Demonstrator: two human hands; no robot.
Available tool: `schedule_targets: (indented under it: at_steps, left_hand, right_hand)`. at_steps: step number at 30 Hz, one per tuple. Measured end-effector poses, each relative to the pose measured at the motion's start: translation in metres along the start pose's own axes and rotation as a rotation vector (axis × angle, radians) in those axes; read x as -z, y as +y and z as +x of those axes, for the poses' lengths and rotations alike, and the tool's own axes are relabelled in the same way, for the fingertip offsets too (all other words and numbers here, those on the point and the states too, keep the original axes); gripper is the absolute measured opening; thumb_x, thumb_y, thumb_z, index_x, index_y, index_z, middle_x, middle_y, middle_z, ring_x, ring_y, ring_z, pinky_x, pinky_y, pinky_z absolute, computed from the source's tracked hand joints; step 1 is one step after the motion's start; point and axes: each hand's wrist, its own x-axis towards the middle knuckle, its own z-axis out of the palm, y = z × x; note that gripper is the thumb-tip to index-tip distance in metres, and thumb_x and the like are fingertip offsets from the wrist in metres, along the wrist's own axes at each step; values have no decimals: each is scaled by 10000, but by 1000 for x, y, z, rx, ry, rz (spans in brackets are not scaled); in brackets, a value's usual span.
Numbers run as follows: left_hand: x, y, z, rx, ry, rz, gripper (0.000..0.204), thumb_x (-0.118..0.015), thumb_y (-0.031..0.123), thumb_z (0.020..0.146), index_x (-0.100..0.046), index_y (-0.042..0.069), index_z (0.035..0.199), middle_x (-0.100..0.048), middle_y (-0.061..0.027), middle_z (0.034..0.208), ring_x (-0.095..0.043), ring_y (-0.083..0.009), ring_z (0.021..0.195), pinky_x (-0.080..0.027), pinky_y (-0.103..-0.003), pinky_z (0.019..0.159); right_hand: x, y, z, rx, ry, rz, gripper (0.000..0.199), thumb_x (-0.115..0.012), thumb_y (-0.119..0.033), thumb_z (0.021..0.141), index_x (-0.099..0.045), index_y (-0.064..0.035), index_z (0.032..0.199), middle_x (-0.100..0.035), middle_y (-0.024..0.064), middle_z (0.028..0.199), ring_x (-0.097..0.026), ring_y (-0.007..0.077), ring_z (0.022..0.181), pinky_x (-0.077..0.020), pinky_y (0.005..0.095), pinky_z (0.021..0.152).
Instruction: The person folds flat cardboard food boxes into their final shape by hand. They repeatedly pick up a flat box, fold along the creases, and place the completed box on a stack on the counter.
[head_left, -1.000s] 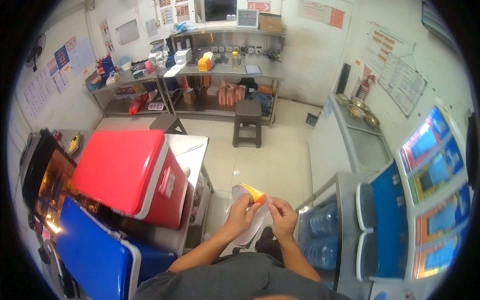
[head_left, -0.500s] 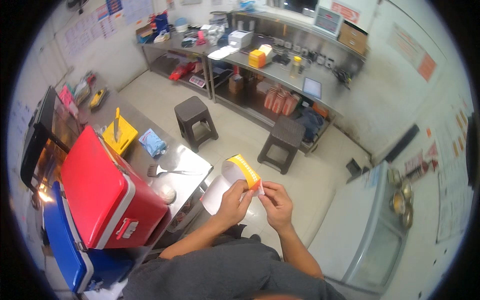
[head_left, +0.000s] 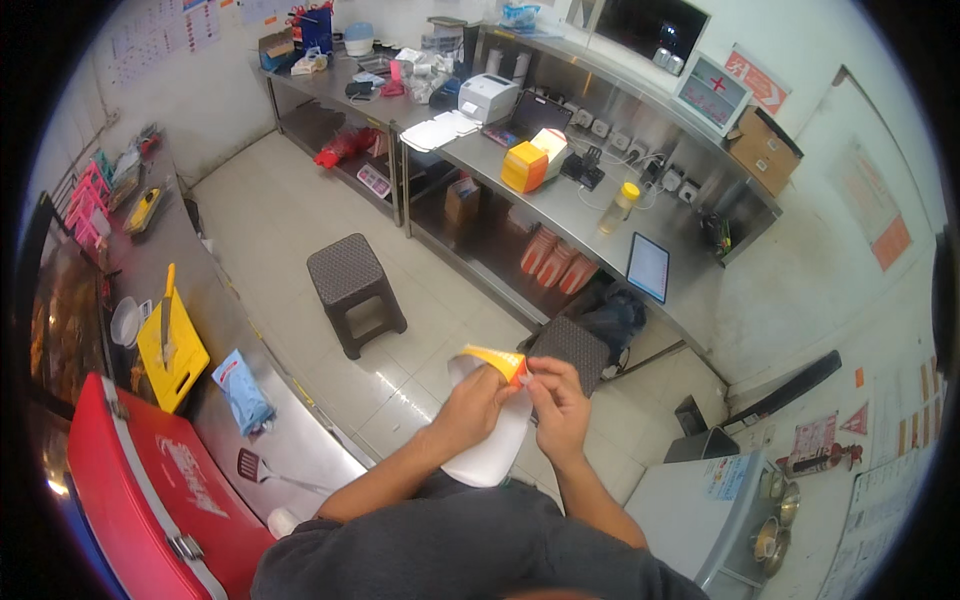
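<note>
A partly folded paperboard box [head_left: 496, 448], white inside with a yellow and red printed band, is held in front of my body. My left hand [head_left: 468, 408] is closed on it, with fingers behind the yellow band. At the red corner, my right hand [head_left: 558, 408] pinches a small flap between thumb and fingers. The wide white panel hangs below, between my forearms. My fingers hide part of the folded corner.
On the left counter lie a yellow cutting board [head_left: 185, 362] with a knife [head_left: 166, 318], a blue packet [head_left: 243, 392] and a slotted spatula [head_left: 270, 472]. A red cooler [head_left: 165, 480] is nearest. Two stools [head_left: 350, 275] stand ahead, before a steel counter [head_left: 590, 195]. A white chest [head_left: 665, 510] is at right.
My view has turned and moved closer to the far counter. The box has tilted, its white panel swinging from the left to below my hands. Both hands keep their hold.
</note>
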Motion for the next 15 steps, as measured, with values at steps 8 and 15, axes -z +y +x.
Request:
schedule_targets:
  at_steps: [8, 15]
  left_hand:
    - [64, -103, 131, 217, 152, -189, 171, -743, 83, 1001, -652, 13, 1127, -715, -116, 1115, -702, -210, 988, -553, -346, 880]
    - [88, -232, 233, 123, 592, -389, 196, -771, 34, 978, -670, -12, 1139, -686, -119, 1253, -672, -229, 1177, -528, -395, 1052]
  right_hand:
    - [-66, 36, 186, 143, -248, -168, 122, -775, -108, 946, -797, -33, 1041, -716, 88, 1236, -623, 259, 1153, -489, 369, 997]
    - [-149, 127, 352, 305, -413, 3, 140, -805, -116, 905, -784, -45, 1023, -698, 69, 1206, -604, 264, 1117, -489, 381, 987]
